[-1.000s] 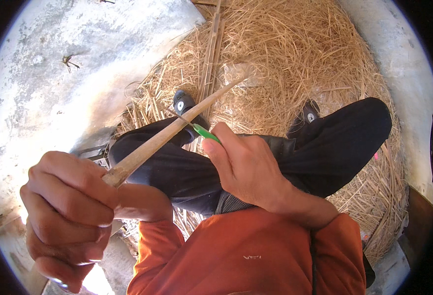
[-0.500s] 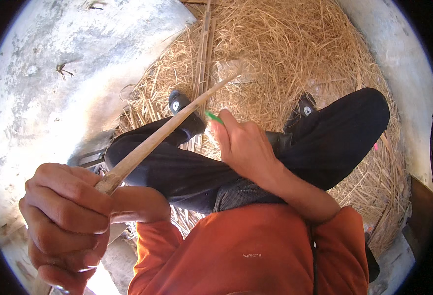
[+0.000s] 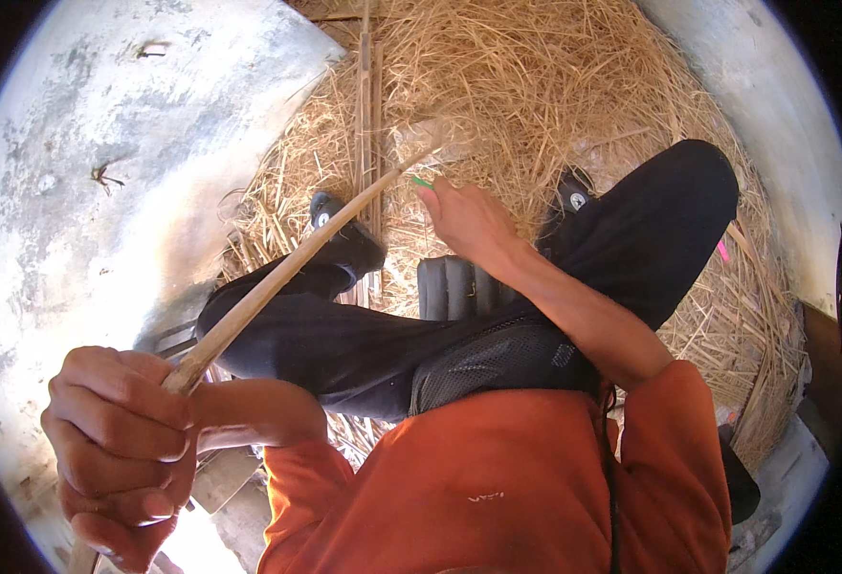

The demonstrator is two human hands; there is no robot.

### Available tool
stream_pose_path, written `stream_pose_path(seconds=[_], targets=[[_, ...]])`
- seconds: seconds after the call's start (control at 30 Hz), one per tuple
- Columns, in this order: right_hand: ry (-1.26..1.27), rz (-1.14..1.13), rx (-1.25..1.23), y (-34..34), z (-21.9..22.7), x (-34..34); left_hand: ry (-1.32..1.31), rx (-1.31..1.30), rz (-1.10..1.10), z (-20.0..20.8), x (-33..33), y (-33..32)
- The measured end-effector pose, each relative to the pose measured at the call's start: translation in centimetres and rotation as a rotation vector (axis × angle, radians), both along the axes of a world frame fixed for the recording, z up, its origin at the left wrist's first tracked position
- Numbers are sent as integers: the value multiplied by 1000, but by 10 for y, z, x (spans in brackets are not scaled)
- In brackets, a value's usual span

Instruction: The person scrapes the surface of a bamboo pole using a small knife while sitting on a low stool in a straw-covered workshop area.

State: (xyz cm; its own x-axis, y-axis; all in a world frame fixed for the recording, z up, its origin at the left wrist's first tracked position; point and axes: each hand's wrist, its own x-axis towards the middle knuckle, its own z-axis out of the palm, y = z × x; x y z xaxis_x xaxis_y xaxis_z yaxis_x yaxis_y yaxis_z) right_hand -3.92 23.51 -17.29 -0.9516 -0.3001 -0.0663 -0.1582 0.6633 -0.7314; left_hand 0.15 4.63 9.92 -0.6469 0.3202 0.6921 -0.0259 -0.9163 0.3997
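In the lower left, my left hand [image 3: 120,450] is wrapped round the thicker part of a long, pale wooden stick [image 3: 282,275]. The stick slants away up and to the right, and its thin far end lies over the straw. My right hand [image 3: 476,225], reaching forward, pinches a small green thing [image 3: 422,182] close to the far part of the stick. Only a short green end sticks out from the fingers, so its kind is hidden. I cannot tell whether it touches the stick.
Dry straw-like strips [image 3: 536,67] cover the floor around my crossed legs [image 3: 344,349]. Long narrow slats [image 3: 368,105] lie at the far middle. A pale, worn wall [image 3: 105,124] stands on the left, another [image 3: 775,115] on the right. A dark ribbed cushion [image 3: 454,287] sits between my legs.
My right hand with the green thing has moved farther away along the stick, toward its thin end. My left hand keeps its hold and sits slightly lower in view.
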Motion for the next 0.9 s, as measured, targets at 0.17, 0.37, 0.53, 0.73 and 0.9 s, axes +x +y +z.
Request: stream_pose_path(seconds=[0.17,0.37,0.53,0.73,0.9], targets=[[-156,52,-72,-10,29,7,-268,331,-437,0,15,-21],[-133,143,245,12,-105,-24,219,-386,1201,3,9,0],[-288,145,248,11,-87,-25,174,-486,1492,5,9,2],[-427,-85,83,16,-62,-38,-15,-589,1671,12,-2,-5],[-347,-57,9,13,-38,-26,-142,-610,1686,15,-18,-17]])
